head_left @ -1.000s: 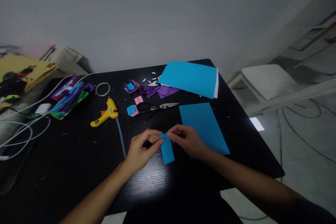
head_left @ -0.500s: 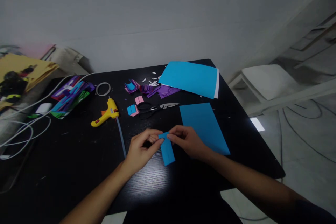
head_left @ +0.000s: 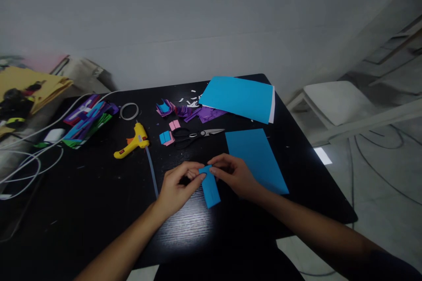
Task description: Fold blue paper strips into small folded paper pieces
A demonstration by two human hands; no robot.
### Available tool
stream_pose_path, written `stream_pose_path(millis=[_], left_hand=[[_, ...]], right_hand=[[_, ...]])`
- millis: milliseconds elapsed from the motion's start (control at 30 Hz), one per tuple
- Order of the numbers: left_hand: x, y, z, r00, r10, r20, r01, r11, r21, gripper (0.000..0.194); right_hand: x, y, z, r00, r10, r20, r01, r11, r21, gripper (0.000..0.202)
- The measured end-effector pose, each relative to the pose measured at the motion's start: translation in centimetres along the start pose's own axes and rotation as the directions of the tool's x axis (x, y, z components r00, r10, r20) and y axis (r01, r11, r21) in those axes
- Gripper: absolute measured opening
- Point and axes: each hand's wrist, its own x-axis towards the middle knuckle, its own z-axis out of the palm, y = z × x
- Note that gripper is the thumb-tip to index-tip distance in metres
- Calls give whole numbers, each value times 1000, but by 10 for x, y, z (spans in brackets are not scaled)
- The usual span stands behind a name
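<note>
A narrow folded strip of blue paper (head_left: 211, 191) hangs between my two hands over the black table. My left hand (head_left: 180, 186) pinches its upper left edge between thumb and fingers. At the upper right corner, my right hand (head_left: 235, 175) grips the same strip with thumb and forefinger. A flat blue sheet (head_left: 257, 156) lies partly under my right hand and forearm. Black-handled scissors (head_left: 198, 135), with blades pointing right, rest beyond my hands. Small folded blue and pink paper pieces (head_left: 166, 138) sit left of the scissors.
On the black table (head_left: 99, 210) lie a yellow glue gun (head_left: 133, 140), a tape ring (head_left: 129, 111), purple scraps (head_left: 209, 114), and large blue sheets (head_left: 239, 96). Coloured strips (head_left: 87, 120) and white cables (head_left: 39, 162) are at left. A white stool (head_left: 339, 101) stands at right.
My right hand's fingers have shifted slightly up and left along the strip's top edge. The strip has turned a little, showing a lengthwise crease or edge. My left hand is nearly unchanged.
</note>
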Motion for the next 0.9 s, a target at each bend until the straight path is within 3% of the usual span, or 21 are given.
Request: stream_pose_path(millis=[300, 533, 900], left_hand=[[0, -1, 1, 1000, -6, 1, 6, 1000, 6, 14], [-1, -2, 0, 997, -50, 63, 48, 999, 23, 15], [-2, -3, 0, 997, -22, 78, 19, 999, 40, 17]], right_hand=[[-1, -1, 0, 1000, 4, -5, -4, 1000, -1, 22], [0, -2, 1, 999, 21, -32, -22, 1000, -5, 21], [0, 0, 0, 999, 14, -45, -16, 999, -37, 24]])
